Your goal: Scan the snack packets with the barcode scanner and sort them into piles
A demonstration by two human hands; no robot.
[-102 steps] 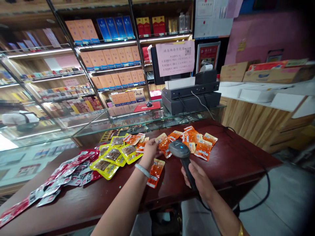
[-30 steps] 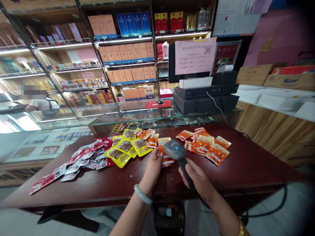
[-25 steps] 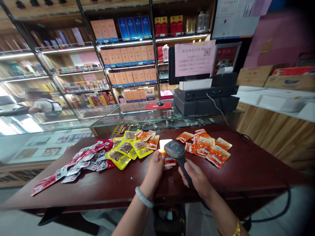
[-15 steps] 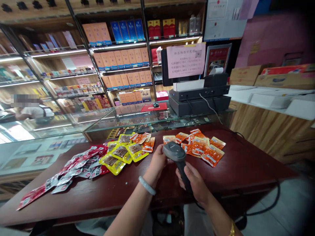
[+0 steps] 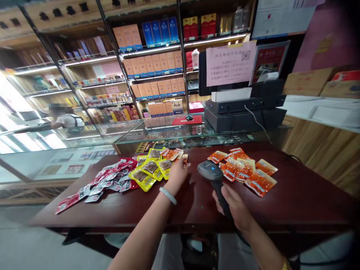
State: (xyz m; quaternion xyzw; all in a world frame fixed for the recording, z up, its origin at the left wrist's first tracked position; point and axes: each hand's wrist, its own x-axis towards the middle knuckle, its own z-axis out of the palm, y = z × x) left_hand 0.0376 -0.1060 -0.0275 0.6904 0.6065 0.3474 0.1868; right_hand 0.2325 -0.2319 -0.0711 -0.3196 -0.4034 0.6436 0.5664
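My right hand (image 5: 233,204) is closed around the handle of a dark grey barcode scanner (image 5: 210,170), whose head points left with a small blue light on top. My left hand (image 5: 179,175), wearing a pale bangle, is at the right edge of the yellow packets (image 5: 143,179). Its fingers seem closed on an orange snack packet (image 5: 185,158), though the fingertips are partly hidden. More orange packets (image 5: 169,153) lie just beyond, on top of the yellow ones. To the right of the scanner is a loose pile of orange packets (image 5: 260,182).
Red and silver packets (image 5: 105,179) spread over the left of the dark red table (image 5: 180,210). Behind it are a glass counter (image 5: 165,131), a cash register base (image 5: 244,119) and a mouse (image 5: 189,117). Stocked shelves line the wall. A person (image 5: 69,120) sits far left.
My left hand has gone from beside the scanner head to the left, by the yellow packets. An orange packet near the scanner has left its spot. The view has turned slightly left.
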